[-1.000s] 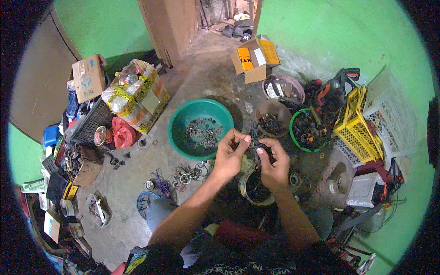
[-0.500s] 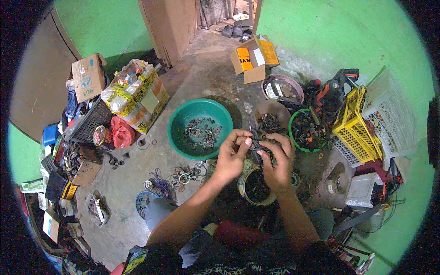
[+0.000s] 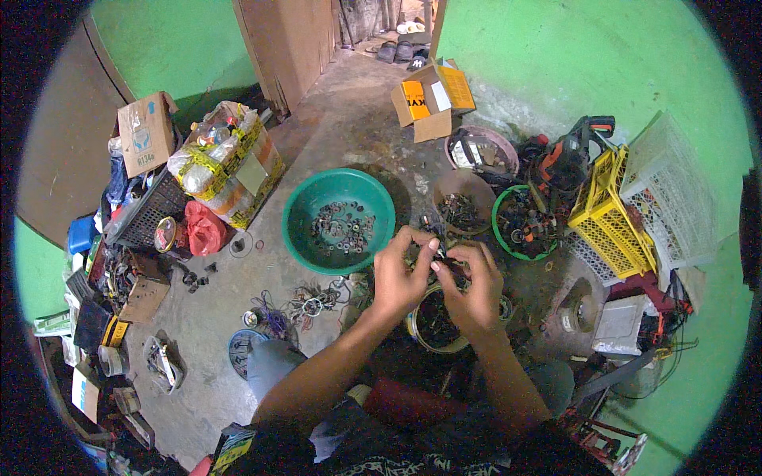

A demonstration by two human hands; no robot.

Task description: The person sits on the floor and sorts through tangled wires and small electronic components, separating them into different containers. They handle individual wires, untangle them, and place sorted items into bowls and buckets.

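Observation:
Both hands meet in front of me, pinching a small dark part whose kind is mostly hidden by my fingers. My left hand is closed, thumb and forefinger together at the part. Opposite it, my right hand is closed too, its thumb pressed against the part. Below them stands a pale round bucket with dark scraps inside, partly covered by my right hand. To the left, near my left hand, a green basin holds many small metal and dark ring-like pieces.
Beyond my hands stand a brown bowl of small parts and a green-rimmed tub of dark parts. A yellow crate is at right. Tangled wires lie on the floor. Boxes and a taped bundle fill the left side.
My fingers have shifted their grip, and the dark part shows less between them. The whole view has slid slightly, with the surroundings a little further left.

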